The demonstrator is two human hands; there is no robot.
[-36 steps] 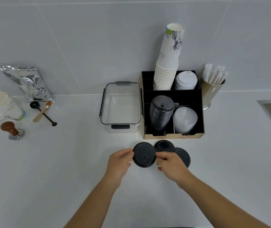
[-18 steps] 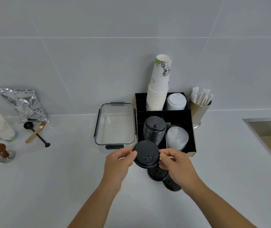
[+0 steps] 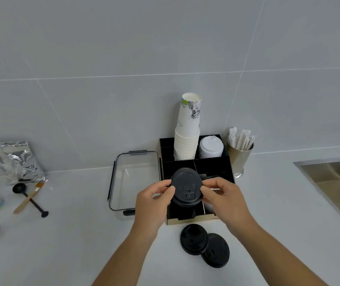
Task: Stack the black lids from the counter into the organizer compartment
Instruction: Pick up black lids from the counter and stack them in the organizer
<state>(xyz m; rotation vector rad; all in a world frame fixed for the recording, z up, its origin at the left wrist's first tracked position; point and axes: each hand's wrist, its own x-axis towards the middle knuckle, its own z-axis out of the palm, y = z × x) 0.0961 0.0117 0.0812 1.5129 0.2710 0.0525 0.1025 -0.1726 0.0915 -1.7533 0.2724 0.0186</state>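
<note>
We hold one lid over the organizer's front-left bay; two lids left on the counter.

Counter (image 3: 61, 254) white. Organizer (image 3: 214, 168) black, against the wall. Left hand (image 3: 151, 205) and right hand (image 3: 226, 200) each pinch opposite rim edges of the lid (image 3: 186, 187), fingers clamped on it. Lid sits face-up, roughly level, directly between both hands, equally near each, above the bay; the stack beneath is hidden by it. We judge the next move is straight down, keeping it flat so it nests. Remaining lids (image 3: 205, 245) overlap just in front of the organizer, nearer our right hand.
</note>
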